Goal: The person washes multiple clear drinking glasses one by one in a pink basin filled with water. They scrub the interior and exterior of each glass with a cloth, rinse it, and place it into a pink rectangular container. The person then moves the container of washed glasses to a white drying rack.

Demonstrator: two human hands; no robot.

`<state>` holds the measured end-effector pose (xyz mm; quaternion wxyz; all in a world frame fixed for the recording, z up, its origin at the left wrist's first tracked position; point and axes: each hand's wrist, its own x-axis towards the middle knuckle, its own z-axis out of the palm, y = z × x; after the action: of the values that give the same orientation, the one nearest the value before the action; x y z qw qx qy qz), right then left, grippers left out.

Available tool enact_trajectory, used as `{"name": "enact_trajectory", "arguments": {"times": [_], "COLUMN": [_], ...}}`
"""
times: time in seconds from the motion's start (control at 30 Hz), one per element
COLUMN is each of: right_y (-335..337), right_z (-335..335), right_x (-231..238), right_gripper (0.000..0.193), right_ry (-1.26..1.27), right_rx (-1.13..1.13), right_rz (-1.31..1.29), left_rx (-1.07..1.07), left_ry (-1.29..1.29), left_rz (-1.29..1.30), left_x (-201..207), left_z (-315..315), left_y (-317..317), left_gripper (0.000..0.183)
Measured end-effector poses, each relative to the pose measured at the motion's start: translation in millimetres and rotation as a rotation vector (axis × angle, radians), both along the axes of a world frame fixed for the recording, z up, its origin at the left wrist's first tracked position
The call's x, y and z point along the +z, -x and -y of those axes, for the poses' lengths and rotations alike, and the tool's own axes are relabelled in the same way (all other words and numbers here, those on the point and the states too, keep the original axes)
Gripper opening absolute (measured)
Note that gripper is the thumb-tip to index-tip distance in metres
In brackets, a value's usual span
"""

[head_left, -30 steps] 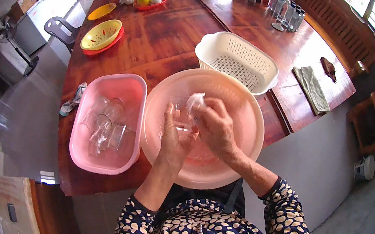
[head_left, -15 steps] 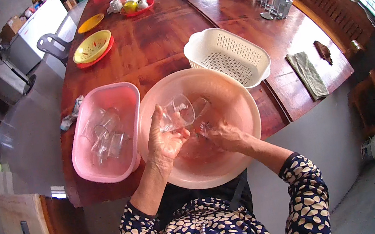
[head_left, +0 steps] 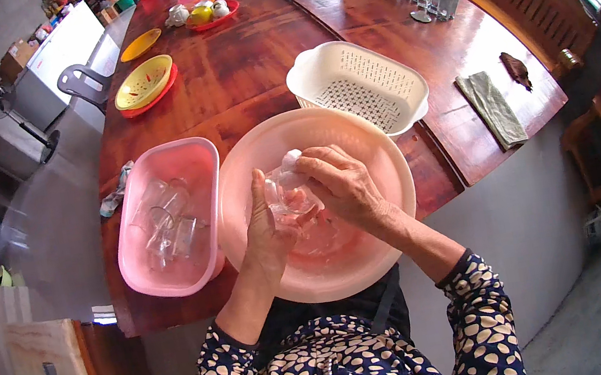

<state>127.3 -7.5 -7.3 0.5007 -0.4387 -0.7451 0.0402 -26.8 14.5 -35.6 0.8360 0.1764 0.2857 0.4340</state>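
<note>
Above the round peach basin (head_left: 394, 188), the left hand (head_left: 267, 233) cups a clear glass (head_left: 283, 197), thumb along one side, while the right hand (head_left: 348, 187) pinches a small white wad (head_left: 292, 159) at the glass's upper edge — half a second ago the right hand is low in the basin, apart from the glass. Fingers hide part of the glass. Just beside the basin on the left, a pink tub (head_left: 211, 172) holds several pieces of clear glassware (head_left: 168, 225), lying much as before. A white perforated basket (head_left: 353, 99) stands at the basin's far right side, one edge hidden behind the basin's rim. Farther right on the wooden table (head_left: 227, 80) lies a folded grey-green cloth (head_left: 493, 110), near a brown thing (head_left: 515, 70) too small to tell. Toward the far left, a yellow bowl (head_left: 144, 82) sits on a red plate (head_left: 170, 92) — well apart from both hands.
</note>
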Motion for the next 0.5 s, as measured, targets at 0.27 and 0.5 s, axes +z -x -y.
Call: {"name": "enact_trajectory", "arguments": {"times": [0.27,0.5], "right_y": [6.6,19.8], "right_z": [7.4,-8.4], "right_x": [-27.0,-29.1], "right_gripper": [0.014,0.015], "right_ry": [0.237,0.062], "right_rx": [0.088,-0.057], "right_rz": [0.022,-0.095], "left_rx": [0.056,0.029], "left_ry": [0.016,0.011], "left_rz": [0.001,-0.038], "left_x": [-29.0,-9.1], "left_z": [-22.0,-2.1], "left_y": [2.9,-10.0], "left_gripper": [0.055,0.051]}}
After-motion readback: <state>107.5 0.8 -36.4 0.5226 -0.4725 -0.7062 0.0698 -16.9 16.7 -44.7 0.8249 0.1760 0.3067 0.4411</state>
